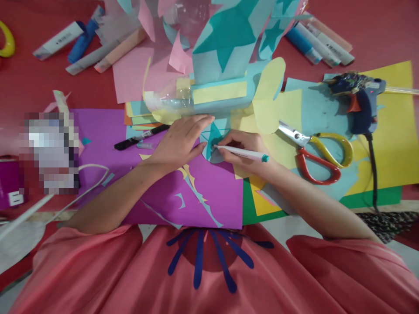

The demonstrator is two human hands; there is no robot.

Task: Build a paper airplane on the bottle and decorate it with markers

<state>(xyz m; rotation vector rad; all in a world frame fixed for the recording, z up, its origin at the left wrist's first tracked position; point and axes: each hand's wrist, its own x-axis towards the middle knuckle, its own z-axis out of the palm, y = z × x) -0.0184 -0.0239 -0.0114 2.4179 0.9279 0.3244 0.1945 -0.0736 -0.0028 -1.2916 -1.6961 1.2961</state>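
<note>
My right hand [244,146] grips a white marker [247,153] with a teal end, its tip down on a light blue paper piece [209,152] that bears a teal star shape. My left hand [186,139] lies flat with fingers stretched out, resting at the left side of that paper. Just beyond both hands a clear plastic bottle [168,98] lies on its side, wrapped in light blue paper with a yellow strip [220,92]. Under my left hand's edge lies a black marker [140,137]. Scissors [303,141] with red and yellow handles rest right of my right hand.
A dark blue glue gun [363,104] with its cord lies at the right on coloured sheets. Purple paper [222,200] with scraps spreads before me. Several markers [60,40] lie at the far left, more [322,41] at the far right. A blurred-out object [52,152] sits left.
</note>
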